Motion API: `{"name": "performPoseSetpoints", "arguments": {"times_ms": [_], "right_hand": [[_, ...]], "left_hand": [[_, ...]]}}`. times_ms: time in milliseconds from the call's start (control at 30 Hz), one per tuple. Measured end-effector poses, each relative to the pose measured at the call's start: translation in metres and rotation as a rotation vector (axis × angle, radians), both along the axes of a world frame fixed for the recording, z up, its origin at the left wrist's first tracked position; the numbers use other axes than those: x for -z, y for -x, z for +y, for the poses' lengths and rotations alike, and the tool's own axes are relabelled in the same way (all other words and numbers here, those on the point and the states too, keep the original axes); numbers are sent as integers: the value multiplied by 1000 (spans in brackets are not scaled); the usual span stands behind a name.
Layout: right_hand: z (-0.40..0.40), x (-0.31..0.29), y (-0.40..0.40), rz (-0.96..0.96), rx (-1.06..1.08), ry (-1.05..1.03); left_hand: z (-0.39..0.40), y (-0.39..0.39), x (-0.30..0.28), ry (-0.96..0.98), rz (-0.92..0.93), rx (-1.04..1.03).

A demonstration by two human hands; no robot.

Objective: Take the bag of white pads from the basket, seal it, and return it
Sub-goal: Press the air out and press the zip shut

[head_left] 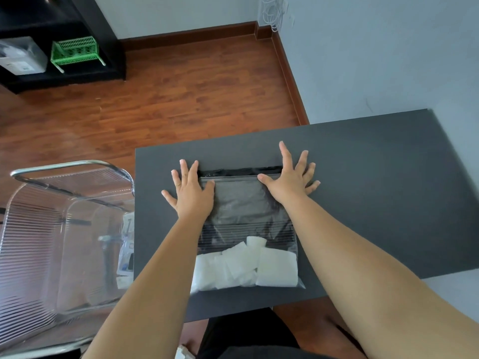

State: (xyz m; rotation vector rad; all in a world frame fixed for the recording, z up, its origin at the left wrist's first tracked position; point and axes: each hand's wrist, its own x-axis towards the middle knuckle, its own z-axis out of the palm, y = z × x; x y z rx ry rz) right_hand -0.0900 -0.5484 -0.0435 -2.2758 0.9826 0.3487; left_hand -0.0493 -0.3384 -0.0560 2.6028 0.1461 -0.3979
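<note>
While the bag [246,226] lies mid-table [363,177], left hand [190,189] and right hand [290,177] press its top corners, fingers spread.

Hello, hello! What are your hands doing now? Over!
Left hand and right hand flat, pressing bag top on table. Nothing blocking.

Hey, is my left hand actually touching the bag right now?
Touching. The head view shows the left hand spread flat with its thumb and palm edge lying on the bag's upper left corner, pressing it against the table.
</note>
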Motion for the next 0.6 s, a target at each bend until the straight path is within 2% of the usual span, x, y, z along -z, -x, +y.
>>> {"name": "performPoseSetpoints", "arguments": {"times_ms": [67, 167, 233, 300, 367, 600], "right_hand": [[-1, 1, 5, -10, -70, 31], [4, 7, 27, -168, -203, 202], [13, 11, 44, -265, -282, 301], [27, 13, 57, -297, -425, 355], [40, 14, 62, -294, -513, 346], [49, 10, 56, -319, -565, 236]], "left_hand": [[9, 11, -2, -79, -90, 23], [16, 35, -3, -248, -195, 300], [13, 48, -3, -302, -208, 492], [7, 55, -2, -316, -196, 587], [1, 55, -4, -286, -179, 621], [-13, 56, -7, -203, -125, 624]]}}
